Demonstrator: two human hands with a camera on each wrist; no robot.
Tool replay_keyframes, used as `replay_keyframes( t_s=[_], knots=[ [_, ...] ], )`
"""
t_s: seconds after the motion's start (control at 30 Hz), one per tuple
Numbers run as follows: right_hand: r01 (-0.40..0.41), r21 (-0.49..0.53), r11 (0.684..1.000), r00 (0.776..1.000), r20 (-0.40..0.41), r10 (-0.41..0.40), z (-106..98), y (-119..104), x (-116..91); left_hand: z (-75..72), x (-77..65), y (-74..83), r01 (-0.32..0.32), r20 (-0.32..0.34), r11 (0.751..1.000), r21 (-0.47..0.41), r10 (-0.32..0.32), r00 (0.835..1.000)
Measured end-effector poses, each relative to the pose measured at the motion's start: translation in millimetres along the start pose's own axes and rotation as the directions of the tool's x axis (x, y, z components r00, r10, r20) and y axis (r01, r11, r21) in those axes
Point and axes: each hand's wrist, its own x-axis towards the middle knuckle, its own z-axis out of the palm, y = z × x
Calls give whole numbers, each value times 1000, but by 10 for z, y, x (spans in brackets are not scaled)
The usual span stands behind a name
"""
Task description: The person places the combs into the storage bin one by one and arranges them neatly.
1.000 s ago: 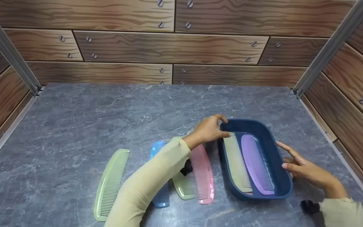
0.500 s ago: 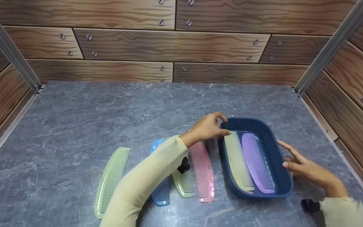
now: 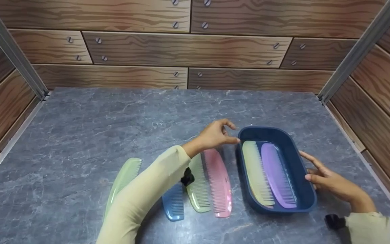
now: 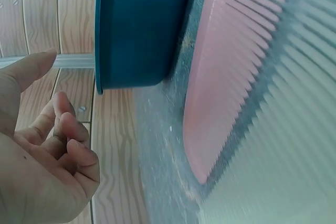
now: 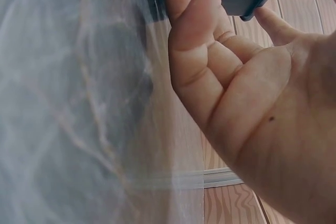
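My left hand [image 3: 217, 133] is just left of the dark blue tray [image 3: 276, 210], fingers loosely bent and holding nothing. In the left wrist view, a gap shows between that hand [image 4: 47, 150] and the tray's wall [image 4: 142, 35]. Against the tray's right outer side rests my right hand [image 3: 333, 183], its thumb and index finger at the rim. Inside the tray lie a pale yellow-green comb [image 3: 256, 173] and a purple comb [image 3: 278, 176] side by side. A sliver of pink peeks from under the yellow-green one.
Left of the tray, a pink comb [image 3: 219, 184], a green comb [image 3: 199, 186] and a blue comb [image 3: 174, 203] lie on the grey marbled table [image 3: 130, 115]. Farther left, my sleeve [image 3: 147, 193] partly covers another green comb [image 3: 122, 183]. Wood-patterned walls [image 3: 181, 51] enclose the table.
My left hand has come away from the tray's upper left rim and shifted left, its arm now covering more of the far-left green comb. The right hand stays at the tray.
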Motion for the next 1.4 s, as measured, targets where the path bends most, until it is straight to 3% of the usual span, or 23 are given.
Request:
replay_keyframes(
  t_s=[0.2, 0.47, 0.67, 1.0, 1.23, 1.4],
  knots=[
    [-17, -7, 1000, 1000, -10, 17, 9, 8, -8, -124, -76, -150, 15, 5, 1000, -23, -14, 1000],
    [-8, 13, 1000, 1000, 0, 8, 2, 12, -22, -341, -201, -336, 81, -32, 994, -79, -84, 996],
    [-11, 17, 1000, 1000, -6, 11, -1, 11, -32, -495, -283, -413, 63, -54, 987, -147, -72, 996],
    [-12, 4, 1000, 1000, 10, 12, -4, 16, 6, -756, -497, -599, 130, -131, 986, -108, -143, 981],
    [-38, -2, 999, 999, 0, 38, -10, 25, 3, -918, -658, -672, 142, -135, 987, -80, -152, 979],
    [-14, 30, 999, 1000, 15, 13, -13, 21, 3, -1008, -766, -736, 159, -137, 983, -91, -171, 976]
  ],
)
